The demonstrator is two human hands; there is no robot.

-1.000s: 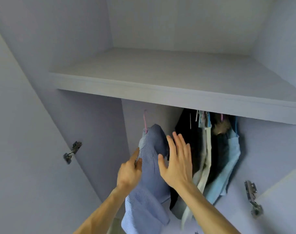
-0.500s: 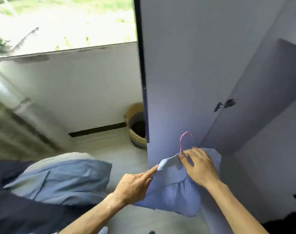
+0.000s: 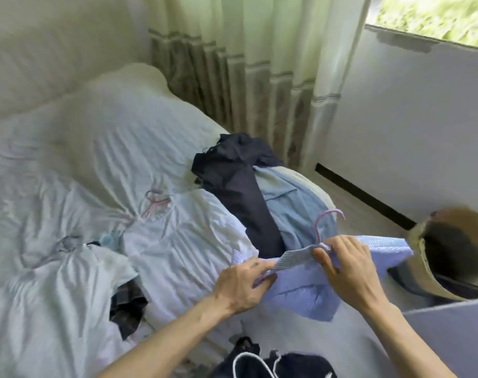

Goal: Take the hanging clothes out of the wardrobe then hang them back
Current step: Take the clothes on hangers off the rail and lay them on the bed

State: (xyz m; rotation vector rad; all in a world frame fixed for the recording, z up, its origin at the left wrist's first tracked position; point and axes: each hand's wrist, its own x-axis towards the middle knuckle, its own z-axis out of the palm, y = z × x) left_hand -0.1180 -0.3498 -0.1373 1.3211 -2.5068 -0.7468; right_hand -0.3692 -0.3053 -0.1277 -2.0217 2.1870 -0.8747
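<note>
So, the bed (image 3: 68, 165) on the left has a navy garment (image 3: 232, 181) and a light blue garment (image 3: 289, 208) heaped at its right edge. Just in front of that heap, the left hand (image 3: 243, 285) has its grip pinched on the striped shirt (image 3: 308, 296) at the collar. The right hand (image 3: 349, 268) has its grip closed round the neck of the pink hanger (image 3: 318, 233), with a basket (image 3: 423, 257) off to the right.
</note>
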